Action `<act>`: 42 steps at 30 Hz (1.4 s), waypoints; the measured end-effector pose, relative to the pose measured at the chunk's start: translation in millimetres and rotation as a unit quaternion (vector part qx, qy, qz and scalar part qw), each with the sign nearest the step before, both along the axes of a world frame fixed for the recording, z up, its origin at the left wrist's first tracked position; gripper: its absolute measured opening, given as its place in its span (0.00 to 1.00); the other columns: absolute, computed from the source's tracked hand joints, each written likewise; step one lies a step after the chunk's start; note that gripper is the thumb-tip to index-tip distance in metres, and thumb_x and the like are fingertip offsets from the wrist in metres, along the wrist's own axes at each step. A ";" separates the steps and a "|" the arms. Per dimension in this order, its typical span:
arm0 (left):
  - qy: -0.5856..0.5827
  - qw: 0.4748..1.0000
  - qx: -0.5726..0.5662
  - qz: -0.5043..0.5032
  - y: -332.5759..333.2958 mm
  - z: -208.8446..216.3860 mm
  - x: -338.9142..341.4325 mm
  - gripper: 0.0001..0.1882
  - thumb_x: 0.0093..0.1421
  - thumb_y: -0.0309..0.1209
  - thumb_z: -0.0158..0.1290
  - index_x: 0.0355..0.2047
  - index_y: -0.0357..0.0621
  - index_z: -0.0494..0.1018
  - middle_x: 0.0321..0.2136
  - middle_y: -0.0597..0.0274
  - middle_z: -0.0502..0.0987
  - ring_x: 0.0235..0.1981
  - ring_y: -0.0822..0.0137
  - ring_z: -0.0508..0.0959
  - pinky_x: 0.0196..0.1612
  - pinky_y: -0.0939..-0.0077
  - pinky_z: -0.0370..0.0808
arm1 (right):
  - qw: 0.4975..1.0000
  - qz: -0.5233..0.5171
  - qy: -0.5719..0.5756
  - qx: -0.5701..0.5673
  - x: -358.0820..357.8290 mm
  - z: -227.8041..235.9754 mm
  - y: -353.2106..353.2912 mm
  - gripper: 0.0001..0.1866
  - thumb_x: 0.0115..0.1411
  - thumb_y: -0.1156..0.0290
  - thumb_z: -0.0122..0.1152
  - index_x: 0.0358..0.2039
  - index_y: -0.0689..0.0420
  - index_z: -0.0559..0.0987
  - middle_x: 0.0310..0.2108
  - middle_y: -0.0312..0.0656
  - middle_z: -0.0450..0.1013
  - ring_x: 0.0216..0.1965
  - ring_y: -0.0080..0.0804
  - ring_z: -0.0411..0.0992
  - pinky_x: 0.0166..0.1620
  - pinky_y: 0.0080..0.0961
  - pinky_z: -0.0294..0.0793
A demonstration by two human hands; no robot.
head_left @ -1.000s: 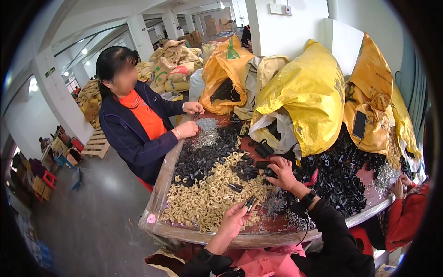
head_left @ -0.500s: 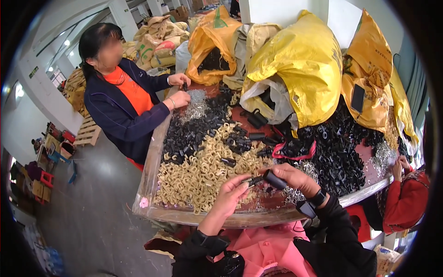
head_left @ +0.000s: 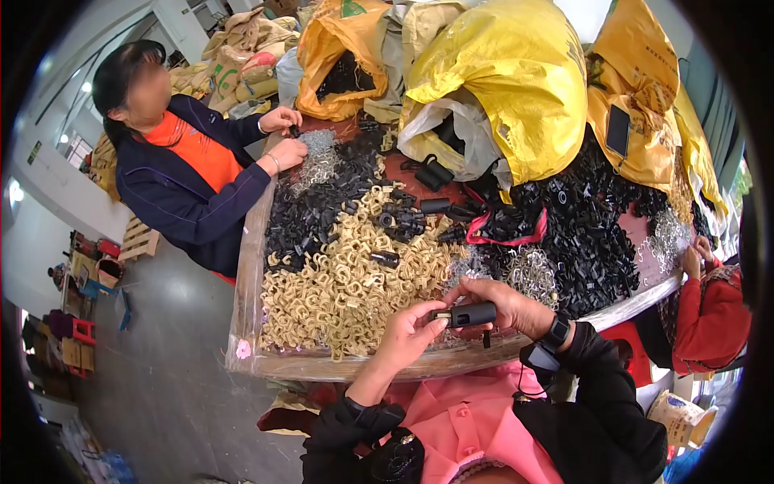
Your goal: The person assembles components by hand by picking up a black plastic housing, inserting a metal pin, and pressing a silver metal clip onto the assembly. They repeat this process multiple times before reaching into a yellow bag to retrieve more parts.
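Note:
In front of me, over the table's near edge, both hands work on one black part. My right hand (head_left: pixel 520 308), a watch on its wrist, has its fingers closed around a black plastic cylinder (head_left: pixel 476 313) with a slot in its side. Pinched in my left hand (head_left: pixel 409 332) is a small black piece with a brass-coloured face (head_left: pixel 441 318), its end against or inside the cylinder's left end; I cannot tell how deep. Just beyond lie a heap of tan C-shaped pieces (head_left: pixel 322 298) and a pile of metal hooks (head_left: pixel 528 274).
Heaps of small black parts (head_left: pixel 576 234) cover much of the wood-rimmed table (head_left: pixel 246 310). Yellow sacks (head_left: pixel 516 89) stand along the back, a phone (head_left: pixel 617 131) resting on one. A co-worker (head_left: pixel 181 153) handles parts at the left; another person's red sleeve (head_left: pixel 709 319) shows at the right.
The cylinder has turned from a tilt to nearly level and now meets the small piece in my left hand. The whole view has shifted slightly; the left co-worker still handles parts.

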State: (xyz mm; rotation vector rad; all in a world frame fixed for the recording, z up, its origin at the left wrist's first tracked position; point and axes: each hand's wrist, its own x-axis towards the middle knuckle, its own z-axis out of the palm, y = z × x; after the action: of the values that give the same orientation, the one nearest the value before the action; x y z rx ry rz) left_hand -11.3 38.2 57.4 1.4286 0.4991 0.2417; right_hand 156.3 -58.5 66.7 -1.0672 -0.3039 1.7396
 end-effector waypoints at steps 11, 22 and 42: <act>0.018 0.987 -0.159 0.022 -1.4 -21.9 4.0 0.15 0.52 0.25 0.50 0.42 0.35 0.67 0.28 0.65 0.73 0.22 0.79 0.71 0.27 0.88 0.70 | 0.999 -0.021 0.031 0.004 0.5 -23.8 -8.6 0.28 0.60 0.50 0.31 0.38 0.65 0.66 0.21 0.49 0.70 0.07 0.23 0.57 0.12 0.18 0.59; 0.026 0.993 -0.113 0.007 -8.5 -21.5 5.4 0.16 0.52 0.24 0.51 0.41 0.33 0.67 0.28 0.61 0.73 0.23 0.76 0.73 0.28 0.86 0.72 | 0.998 -0.060 0.030 -0.010 -0.5 -33.1 -13.6 0.26 0.60 0.52 0.32 0.36 0.64 0.67 0.19 0.44 0.68 0.07 0.23 0.56 0.10 0.17 0.56; -0.028 0.957 -0.288 0.025 -9.0 -18.5 11.2 0.19 0.51 0.23 0.51 0.44 0.37 0.63 0.37 0.58 0.71 0.29 0.71 0.75 0.27 0.83 0.75 | 0.836 0.149 -0.300 0.436 11.0 -5.0 -17.7 0.41 0.48 0.44 0.49 0.54 0.61 0.55 0.53 0.51 0.53 0.55 0.42 0.51 0.56 0.33 0.47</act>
State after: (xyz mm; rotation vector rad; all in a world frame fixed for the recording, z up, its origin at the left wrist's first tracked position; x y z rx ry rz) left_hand -0.1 29.2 38.9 0.8380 0.5080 0.1576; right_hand 167.3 -76.2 61.7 -0.8433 -1.5657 1.2043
